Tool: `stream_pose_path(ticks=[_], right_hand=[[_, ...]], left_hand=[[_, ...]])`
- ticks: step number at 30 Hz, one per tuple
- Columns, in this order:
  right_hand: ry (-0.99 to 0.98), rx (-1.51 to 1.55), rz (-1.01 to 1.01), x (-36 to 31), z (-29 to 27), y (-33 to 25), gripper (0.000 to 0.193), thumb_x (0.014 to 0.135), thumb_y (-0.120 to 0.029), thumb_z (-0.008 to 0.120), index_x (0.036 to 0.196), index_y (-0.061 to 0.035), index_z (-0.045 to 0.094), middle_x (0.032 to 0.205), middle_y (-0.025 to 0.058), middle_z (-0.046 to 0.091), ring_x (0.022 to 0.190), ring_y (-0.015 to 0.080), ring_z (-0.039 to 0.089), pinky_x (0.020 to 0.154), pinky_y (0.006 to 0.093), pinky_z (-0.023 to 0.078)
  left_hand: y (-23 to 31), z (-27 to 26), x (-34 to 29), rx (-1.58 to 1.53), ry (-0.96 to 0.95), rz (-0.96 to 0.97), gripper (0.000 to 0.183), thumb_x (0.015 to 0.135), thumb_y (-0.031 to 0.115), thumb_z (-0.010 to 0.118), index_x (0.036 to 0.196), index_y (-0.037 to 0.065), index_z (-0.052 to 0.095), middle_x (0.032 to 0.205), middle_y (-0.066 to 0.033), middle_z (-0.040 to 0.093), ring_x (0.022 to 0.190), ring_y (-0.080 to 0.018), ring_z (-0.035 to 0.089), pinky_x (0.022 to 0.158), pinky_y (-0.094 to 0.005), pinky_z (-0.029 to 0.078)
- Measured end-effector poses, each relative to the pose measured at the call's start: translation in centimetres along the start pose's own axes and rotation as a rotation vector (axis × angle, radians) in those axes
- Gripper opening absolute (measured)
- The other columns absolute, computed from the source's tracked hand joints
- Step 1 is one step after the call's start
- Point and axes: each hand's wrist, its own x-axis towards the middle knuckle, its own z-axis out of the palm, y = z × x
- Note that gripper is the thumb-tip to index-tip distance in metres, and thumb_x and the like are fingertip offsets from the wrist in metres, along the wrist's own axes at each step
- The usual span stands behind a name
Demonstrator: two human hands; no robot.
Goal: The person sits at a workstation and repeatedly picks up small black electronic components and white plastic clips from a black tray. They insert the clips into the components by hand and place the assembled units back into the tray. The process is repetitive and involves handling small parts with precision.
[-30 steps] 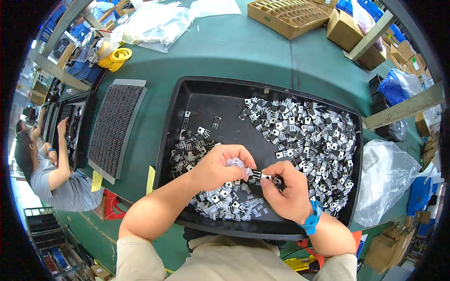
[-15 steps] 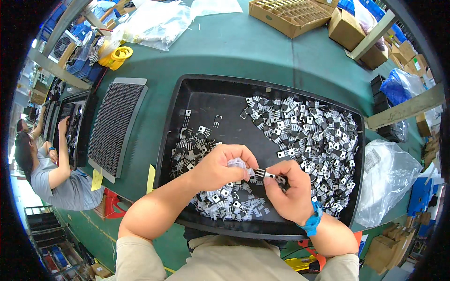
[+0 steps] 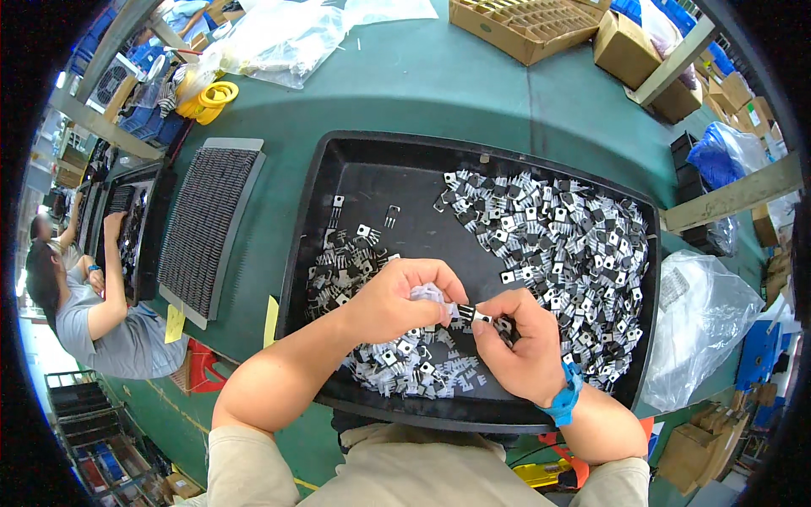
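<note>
Over the black tray (image 3: 397, 169), both my hands are closed and meet almost fingertip to fingertip. My left hand (image 3: 397, 296) holds a small bunch of whitish translucent sleeves (image 3: 428, 293), one of them at the fingertips. Between thumb and forefinger, my right hand (image 3: 525, 346) pinches a three-legged transistor (image 3: 482, 318), its legs pointing left at that sleeve. Whether the legs are inside it I cannot tell. More dark parts lie in my right palm, partly hidden. Loose transistors (image 3: 557, 245) fill the tray's right side; transistors with whitish legs (image 3: 405, 367) lie below my left hand.
Left of the tray stands a grey-edged rack (image 3: 211, 228) packed with dark parts. Further left, a person (image 3: 110, 321) works at another black tray. Plastic bags (image 3: 701, 329) lie right of the tray, and cardboard boxes (image 3: 524, 34) stand at the back.
The pinched transistor has shifted slightly against the sleeve at my left fingertips, and my right thumb has moved a little left. My left hand has hardly moved.
</note>
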Motion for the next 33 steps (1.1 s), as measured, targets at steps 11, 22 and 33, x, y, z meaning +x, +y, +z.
stream_pose_path(ticks=[11, 22, 33], right_hand=[[-0.067, 0.13, 0.152, -0.1, 0.5, 0.5, 0.013, 0.082, -0.002, 0.066, 0.093, -0.0015, 0.058, 0.073, 0.0045, 0.061, 0.064, 0.0079, 0.054, 0.057, 0.0241, 0.043], [0.022, 0.279, 0.222, 0.0, 0.1, 0.7, 0.011, 0.084, -0.001, 0.065, 0.094, -0.0021, 0.059, 0.08, 0.0023, 0.059, 0.073, 0.0059, 0.053, 0.065, 0.0228, 0.044], [-0.083, 0.238, 0.192, 0.1, 0.1, 0.9, 0.013, 0.086, 0.002, 0.061, 0.097, -0.0026, 0.057, 0.085, 0.0008, 0.059, 0.077, 0.006, 0.053, 0.069, 0.0217, 0.043]], left_hand=[[-0.2, 0.1, 0.0, 0.052, -0.005, 0.008, 0.019, 0.077, -0.001, 0.061, 0.096, 0.0, 0.064, 0.083, -0.0005, 0.063, 0.075, -0.0048, 0.055, 0.067, -0.022, 0.045], [-0.8, -0.6, 0.1, -0.311, 0.023, -0.106, 0.012, 0.083, 0.007, 0.065, 0.092, 0.002, 0.061, 0.076, -0.0048, 0.063, 0.059, -0.0051, 0.052, 0.051, -0.0188, 0.038], [0.0, 0.1, 0.1, -0.072, 0.049, -0.145, 0.01, 0.082, 0.011, 0.07, 0.083, 0.003, 0.064, 0.069, 0.0, 0.062, 0.057, -0.0022, 0.051, 0.05, -0.0183, 0.037]])
